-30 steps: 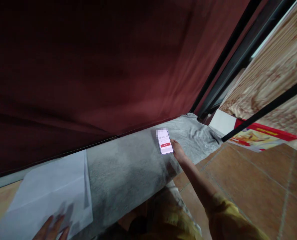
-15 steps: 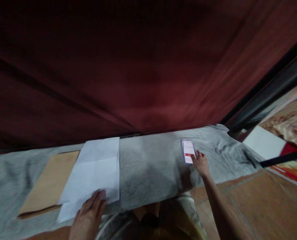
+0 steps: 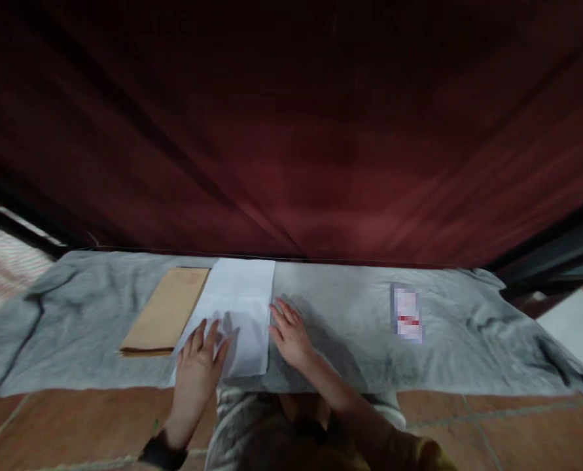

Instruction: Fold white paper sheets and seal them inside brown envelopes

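Observation:
White paper sheets [image 3: 239,288] lie stacked on the grey cloth, just left of centre. My left hand [image 3: 200,356] rests with spread fingers on their lower left part. Along their right edge is my right hand [image 3: 292,333], its fingers apart and the tips at the paper's border. Neither hand grips anything. Partly under the sheets' left side, or right against it, lies a stack of brown paper envelopes [image 3: 166,311]; which of the two I cannot tell. Farther right a phone [image 3: 407,314] lies face up, its lit screen blurred out.
A grey cloth [image 3: 350,294] covers the long low surface before me. Behind it hangs a dark red fabric [image 3: 320,196]. Dark frame bars [image 3: 556,242] stand at the right, near a white panel [image 3: 576,327]. Below is a tiled floor [image 3: 448,418].
My right hand has left the phone and come across to the paper's right edge. My left hand has moved farther up onto the sheets. The view has turned left.

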Motion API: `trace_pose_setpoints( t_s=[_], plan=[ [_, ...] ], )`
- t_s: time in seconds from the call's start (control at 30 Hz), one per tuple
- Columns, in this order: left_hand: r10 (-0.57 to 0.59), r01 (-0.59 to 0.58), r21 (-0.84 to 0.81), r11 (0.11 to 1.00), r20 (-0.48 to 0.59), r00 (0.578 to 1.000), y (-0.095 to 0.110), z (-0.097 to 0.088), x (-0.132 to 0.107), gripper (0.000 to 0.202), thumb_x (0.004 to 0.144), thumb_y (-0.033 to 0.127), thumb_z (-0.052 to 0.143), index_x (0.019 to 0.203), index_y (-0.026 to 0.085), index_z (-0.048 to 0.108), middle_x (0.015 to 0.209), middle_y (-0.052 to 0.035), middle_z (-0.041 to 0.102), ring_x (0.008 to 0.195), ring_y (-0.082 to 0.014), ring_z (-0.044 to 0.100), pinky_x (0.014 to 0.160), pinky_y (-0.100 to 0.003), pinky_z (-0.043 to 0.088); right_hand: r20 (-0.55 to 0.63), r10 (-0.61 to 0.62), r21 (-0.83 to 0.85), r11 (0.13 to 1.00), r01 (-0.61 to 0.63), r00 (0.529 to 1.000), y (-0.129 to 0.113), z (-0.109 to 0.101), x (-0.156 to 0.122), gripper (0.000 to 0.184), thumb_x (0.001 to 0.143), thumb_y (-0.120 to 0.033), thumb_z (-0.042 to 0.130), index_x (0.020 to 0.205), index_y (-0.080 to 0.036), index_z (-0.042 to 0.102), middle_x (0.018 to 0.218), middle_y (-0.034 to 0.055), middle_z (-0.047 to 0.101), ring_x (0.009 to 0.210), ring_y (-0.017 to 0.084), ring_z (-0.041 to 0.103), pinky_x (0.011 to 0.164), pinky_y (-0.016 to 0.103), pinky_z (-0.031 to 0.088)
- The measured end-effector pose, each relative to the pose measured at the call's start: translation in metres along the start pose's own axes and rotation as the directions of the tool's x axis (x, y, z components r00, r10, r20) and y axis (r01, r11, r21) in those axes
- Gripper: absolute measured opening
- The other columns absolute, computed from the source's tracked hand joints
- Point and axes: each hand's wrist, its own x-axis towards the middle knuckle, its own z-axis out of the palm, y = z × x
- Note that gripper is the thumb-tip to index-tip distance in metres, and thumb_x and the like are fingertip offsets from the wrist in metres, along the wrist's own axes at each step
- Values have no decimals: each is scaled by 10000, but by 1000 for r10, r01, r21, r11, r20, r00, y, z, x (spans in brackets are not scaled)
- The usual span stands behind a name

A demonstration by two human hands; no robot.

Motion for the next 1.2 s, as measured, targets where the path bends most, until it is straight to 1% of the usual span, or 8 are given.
trace_pose_setpoints(
  t_s=[0.1, 0.2, 0.37, 0.67, 0.8, 0.93, 1.03, 1.2],
  plan=[
    [-146, 146, 9, 989, 21, 989, -14, 9, 10, 629, 968, 486, 420, 1458, 98, 484, 1492, -247, 505, 1390, -381, 465, 1094, -535, 425, 48, 51, -99, 994, -46, 998, -17, 33, 4, 587, 968, -406, 595, 1527, -285, 463, 1642, 76, 353, 1515, 329, 300, 1228, 568, 239],
    [-148, 146, 42, 988, 63, 987, -19, 18, 6, 609, 966, 467, 434, 1439, 91, 511, 1468, -247, 528, 1383, -381, 464, 1098, -538, 415, 48, 89, -169, 982, -79, 995, -19, 47, 2, 609, 949, -382, 623, 1522, -235, 478, 1659, 119, 300, 1527, 365, 264, 1228, 588, 208],
    [-98, 84, 129, 988, 105, 990, -8, 16, -12, 594, 1021, 445, 336, 1438, 69, 530, 1498, -254, 501, 1369, -386, 474, 1075, -534, 417, 79, 78, -204, 977, -60, 994, -16, 43, 0, 585, 925, -301, 632, 1494, -234, 515, 1670, 113, 270, 1529, 359, 262, 1235, 559, 209],
    [-16, -8, 186, 982, 124, 992, -5, 24, -41, 541, 975, 433, 487, 1393, 104, 585, 1484, -218, 546, 1352, -336, 513, 1121, -517, 359, 79, 205, -300, 938, -173, 976, -25, 33, 38, 523, 965, -243, 518, 1483, -171, 506, 1612, 160, 388, 1473, 275, 385, 1204, 455, 296],
    [49, -64, 178, 982, 91, 995, -5, 25, -49, 502, 982, 418, 481, 1366, 120, 606, 1443, -218, 579, 1327, -341, 529, 1134, -554, 330, 22, 306, -155, 942, -299, 952, -22, 28, 61, 501, 916, -187, 554, 1416, -216, 573, 1539, 127, 497, 1379, 290, 489, 1160, 492, 353],
    [120, -129, 164, 978, 61, 991, -8, 23, -50, 500, 969, 441, 521, 1325, 107, 629, 1380, -224, 614, 1295, -345, 547, 1110, -515, 366, -8, 370, 66, 927, -369, 929, -14, 25, 78, 445, 862, -116, 576, 1285, -217, 670, 1356, 91, 653, 1235, 227, 611, 1084, 357, 451],
    [142, -148, 143, 979, 51, 989, -10, 21, -49, 499, 964, 452, 536, 1325, 121, 626, 1362, -206, 625, 1252, -338, 570, 1058, -483, 417, -27, 395, 99, 915, -391, 918, -10, 23, 88, 425, 872, -100, 554, 1264, -218, 668, 1274, 61, 696, 1131, 177, 666, 1009, 286, 497],
    [101, -106, 123, 987, 44, 994, -10, 18, -46, 478, 951, 416, 569, 1352, 161, 613, 1389, -180, 610, 1223, -328, 581, 1025, -468, 443, -44, 437, 103, 896, -431, 898, -17, 21, 94, 312, 890, -143, 603, 1190, -202, 662, 1094, 49, 741, 981, 181, 708, 886, 284, 541]
  ],
)
